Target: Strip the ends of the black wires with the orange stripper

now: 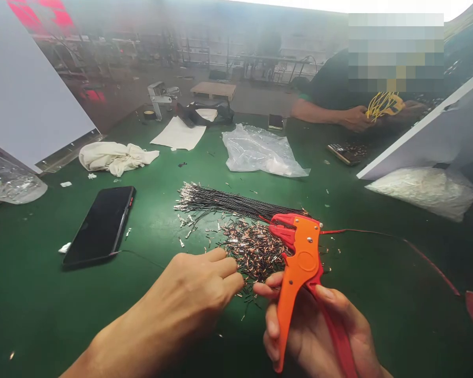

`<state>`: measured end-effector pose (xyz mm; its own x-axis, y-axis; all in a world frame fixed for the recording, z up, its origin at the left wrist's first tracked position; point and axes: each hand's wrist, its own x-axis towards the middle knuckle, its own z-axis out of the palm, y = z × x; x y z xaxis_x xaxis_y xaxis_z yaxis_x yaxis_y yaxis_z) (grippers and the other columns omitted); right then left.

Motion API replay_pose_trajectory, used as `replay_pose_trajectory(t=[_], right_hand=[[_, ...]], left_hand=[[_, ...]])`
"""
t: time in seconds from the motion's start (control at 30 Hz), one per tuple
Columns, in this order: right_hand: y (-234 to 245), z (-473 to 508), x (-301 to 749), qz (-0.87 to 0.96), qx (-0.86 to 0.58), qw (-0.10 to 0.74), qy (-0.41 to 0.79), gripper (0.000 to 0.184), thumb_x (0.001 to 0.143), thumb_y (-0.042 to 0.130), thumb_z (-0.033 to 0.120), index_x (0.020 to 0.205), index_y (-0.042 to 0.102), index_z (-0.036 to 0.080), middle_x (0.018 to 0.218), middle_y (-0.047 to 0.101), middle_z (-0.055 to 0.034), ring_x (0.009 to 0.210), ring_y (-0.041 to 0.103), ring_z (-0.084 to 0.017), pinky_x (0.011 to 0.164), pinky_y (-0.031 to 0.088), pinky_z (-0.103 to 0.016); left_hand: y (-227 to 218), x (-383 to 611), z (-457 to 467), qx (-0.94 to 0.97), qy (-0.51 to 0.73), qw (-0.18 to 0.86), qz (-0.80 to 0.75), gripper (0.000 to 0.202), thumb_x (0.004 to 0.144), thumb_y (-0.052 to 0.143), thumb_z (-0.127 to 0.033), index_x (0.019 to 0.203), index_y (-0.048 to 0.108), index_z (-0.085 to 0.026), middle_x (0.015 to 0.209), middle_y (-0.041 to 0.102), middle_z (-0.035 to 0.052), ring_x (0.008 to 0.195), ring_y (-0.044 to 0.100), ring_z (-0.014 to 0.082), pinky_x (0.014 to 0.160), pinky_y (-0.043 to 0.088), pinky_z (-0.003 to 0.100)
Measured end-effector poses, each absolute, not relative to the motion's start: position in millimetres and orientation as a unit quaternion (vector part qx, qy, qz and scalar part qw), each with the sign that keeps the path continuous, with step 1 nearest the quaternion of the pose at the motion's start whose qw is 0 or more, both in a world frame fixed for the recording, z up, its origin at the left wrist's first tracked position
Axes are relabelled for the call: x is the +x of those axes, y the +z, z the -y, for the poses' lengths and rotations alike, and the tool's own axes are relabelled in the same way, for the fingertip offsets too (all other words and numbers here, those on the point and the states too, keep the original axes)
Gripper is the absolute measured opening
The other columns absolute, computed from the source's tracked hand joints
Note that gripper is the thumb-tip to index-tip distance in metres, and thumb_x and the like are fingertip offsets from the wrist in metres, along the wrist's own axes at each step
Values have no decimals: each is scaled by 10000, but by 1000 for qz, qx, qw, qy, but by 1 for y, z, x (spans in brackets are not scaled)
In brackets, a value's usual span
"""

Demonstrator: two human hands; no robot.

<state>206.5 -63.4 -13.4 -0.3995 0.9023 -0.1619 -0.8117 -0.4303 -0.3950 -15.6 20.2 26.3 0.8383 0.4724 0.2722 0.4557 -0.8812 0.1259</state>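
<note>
My right hand (319, 331) is wrapped round the handles of an orange crimping plier (299, 262), its red jaws pointing up and away from me. A thin red wire (378, 235) runs from the jaws off to the right. My left hand (197, 289) lies knuckles up beside the tool, fingers pressed together at the edge of a heap of small copper terminals (252, 249); what the fingertips pinch is hidden. Behind the heap lies a bundle of black wires (220, 202) with metal ends.
A black phone (100, 226) lies left on the green mat (43, 294). Further back are a white cloth (114, 156), paper sheet (179, 134) and clear plastic bags (260, 149). A white bag (425, 189) sits right. Another person's hands (355, 118) hold yellow wires across the table.
</note>
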Motion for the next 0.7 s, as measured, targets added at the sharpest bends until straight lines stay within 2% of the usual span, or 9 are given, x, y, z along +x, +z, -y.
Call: replay_pose_trajectory(t=[0.1, 0.17, 0.23, 0.27, 0.43, 0.7], right_hand=[[-11, 62, 212, 142, -201, 535, 808, 511, 944, 428, 401, 1186, 709, 49, 947, 785, -226, 764, 724, -296, 697, 537, -392], [-10, 60, 215, 153, -219, 541, 797, 512, 949, 436, 379, 1240, 683, 38, 1020, 772, -238, 800, 706, -290, 716, 532, -397], [-10, 60, 215, 164, -231, 532, 798, 500, 937, 482, 373, 1312, 647, 86, 1191, 731, -223, 829, 693, -284, 730, 527, -409], [-10, 60, 215, 171, -234, 525, 800, 508, 923, 515, 383, 1340, 630, 116, 1216, 723, -204, 829, 689, -282, 734, 520, -412], [-14, 64, 208, 211, -214, 494, 816, 608, 880, 583, 438, 1424, 551, 168, 929, 773, -143, 798, 680, -270, 750, 478, -398], [-21, 67, 206, 191, -176, 455, 852, 604, 889, 544, 462, 1426, 531, 187, 977, 769, -142, 814, 728, -261, 760, 459, -389]], left_hand=[[24, -18, -22, 950, 125, 6, -287, 304, 805, 436, 58, 673, 474, -213, 639, 526, -13, 590, 459, 171, 464, 186, 316], [24, -17, -22, 942, 141, -9, -304, 287, 871, 458, -1, 679, 473, -214, 645, 511, -11, 604, 457, 176, 468, 181, 318], [26, -14, -23, 939, 161, -18, -303, 277, 913, 469, -52, 687, 480, -213, 646, 501, -10, 611, 461, 178, 462, 190, 310], [27, -13, -23, 940, 163, -20, -301, 276, 922, 469, -60, 692, 486, -212, 651, 506, -8, 612, 467, 177, 458, 202, 306], [29, -9, -21, 939, 171, -29, -297, 275, 928, 478, -72, 690, 498, -209, 640, 515, -3, 594, 475, 183, 442, 219, 302], [10, -3, -12, 946, 150, 31, -287, 217, 937, 472, -74, 777, 480, -220, 706, 558, -17, 621, 525, 165, 477, 235, 296]])
